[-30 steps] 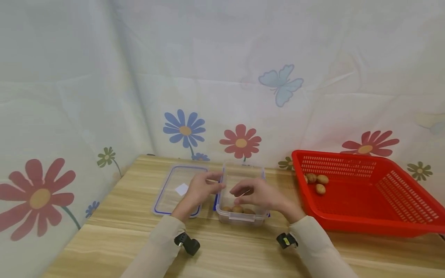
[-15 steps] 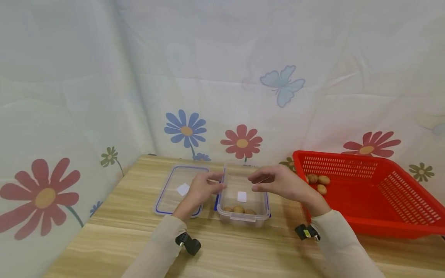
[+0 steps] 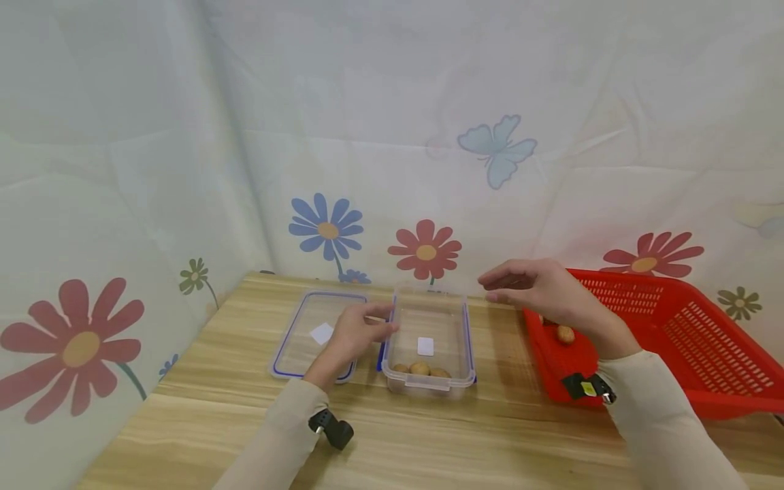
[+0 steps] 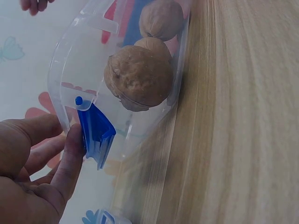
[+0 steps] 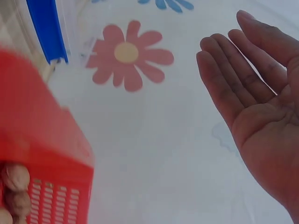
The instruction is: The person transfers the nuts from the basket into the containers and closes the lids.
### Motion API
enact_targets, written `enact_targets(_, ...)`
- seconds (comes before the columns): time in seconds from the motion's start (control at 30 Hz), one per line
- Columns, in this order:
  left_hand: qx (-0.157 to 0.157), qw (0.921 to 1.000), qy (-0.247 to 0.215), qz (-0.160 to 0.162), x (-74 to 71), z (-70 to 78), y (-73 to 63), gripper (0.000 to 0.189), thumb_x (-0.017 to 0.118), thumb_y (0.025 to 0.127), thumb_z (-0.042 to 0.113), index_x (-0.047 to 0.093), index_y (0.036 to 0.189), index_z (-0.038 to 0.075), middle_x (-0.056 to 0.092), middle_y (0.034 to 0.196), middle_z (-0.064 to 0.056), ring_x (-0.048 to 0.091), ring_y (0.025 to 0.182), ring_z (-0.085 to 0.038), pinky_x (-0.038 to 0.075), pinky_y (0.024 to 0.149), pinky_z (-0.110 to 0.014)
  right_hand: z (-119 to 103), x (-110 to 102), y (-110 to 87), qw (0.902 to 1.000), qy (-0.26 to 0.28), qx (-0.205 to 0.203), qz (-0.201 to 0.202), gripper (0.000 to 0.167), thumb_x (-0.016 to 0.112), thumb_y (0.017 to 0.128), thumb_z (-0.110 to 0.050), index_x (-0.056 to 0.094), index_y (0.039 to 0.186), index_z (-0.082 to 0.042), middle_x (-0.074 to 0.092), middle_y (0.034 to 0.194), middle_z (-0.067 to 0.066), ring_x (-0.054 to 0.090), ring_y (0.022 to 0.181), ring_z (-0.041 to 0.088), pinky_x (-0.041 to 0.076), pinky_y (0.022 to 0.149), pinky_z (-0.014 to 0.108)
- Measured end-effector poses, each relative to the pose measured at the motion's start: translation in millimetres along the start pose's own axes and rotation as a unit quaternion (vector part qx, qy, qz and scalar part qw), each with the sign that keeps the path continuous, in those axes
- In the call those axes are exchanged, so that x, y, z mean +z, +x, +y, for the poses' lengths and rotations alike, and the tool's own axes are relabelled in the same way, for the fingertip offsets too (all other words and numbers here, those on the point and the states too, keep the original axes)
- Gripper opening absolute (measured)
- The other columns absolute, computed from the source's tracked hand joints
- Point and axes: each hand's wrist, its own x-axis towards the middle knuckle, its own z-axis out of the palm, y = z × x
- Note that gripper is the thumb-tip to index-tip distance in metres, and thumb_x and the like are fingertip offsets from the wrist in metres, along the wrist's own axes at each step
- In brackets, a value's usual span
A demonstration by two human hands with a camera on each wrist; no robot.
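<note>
My left hand [image 3: 358,332] rests its fingertips on the left side of a clear plastic container [image 3: 429,382]. In the left wrist view, those fingers [image 4: 72,156] touch its edge beside a blue latch [image 4: 96,128]. Several walnuts [image 4: 140,77] lie inside at the near end, behind a white label [image 3: 425,346] on the container floor. My right hand [image 3: 554,296] hovers above the left edge of the red basket [image 3: 649,367], holding nothing, with fingers extended and thumb apart in the right wrist view. A walnut [image 3: 565,334] shows in the basket; others are partly hidden by that hand.
A clear lid [image 3: 300,340] with a blue seal lies flat to the left of the container, partly behind my left hand. The wooden table [image 3: 392,442] meets a flower-patterned cloth [image 3: 380,136] at the back and left.
My right hand has risen out of the container and moved right to the basket's edge, uncovering the white label. My left hand has stayed at the container's side.
</note>
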Motion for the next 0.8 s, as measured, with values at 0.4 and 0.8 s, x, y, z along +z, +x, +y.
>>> enact_targets(0.4,-0.004,1.0,0.004,0.003,0.8,0.3,0.0,0.041,0.078,0.098,0.012,0.07,0.137,0.003,0.072,0.128,-0.014,0.076,0.098,-0.026,0.061,0.09,-0.045,21.3,-42.6,-6.5,0.9977,-0.022,0.065,-0.001,0.042,0.077,0.101,-0.031,0.07,0.139,-0.014,0.074,0.13,0.006,0.069,0.117,0.026,0.057,0.094,0.03)
enact_targets(0.8,0.001,0.9999,0.011,0.004,1.4,-0.2,-0.2,0.041,0.079,0.098,0.013,0.071,0.137,0.003,0.073,0.126,-0.014,0.076,0.1,-0.027,0.061,0.087,-0.044,55.9,-66.8,-13.1,0.9932,-0.039,0.109,0.003,0.056,0.077,0.099,-0.042,0.065,0.145,-0.012,0.069,0.139,0.012,0.065,0.124,0.032,0.055,0.101,0.054)
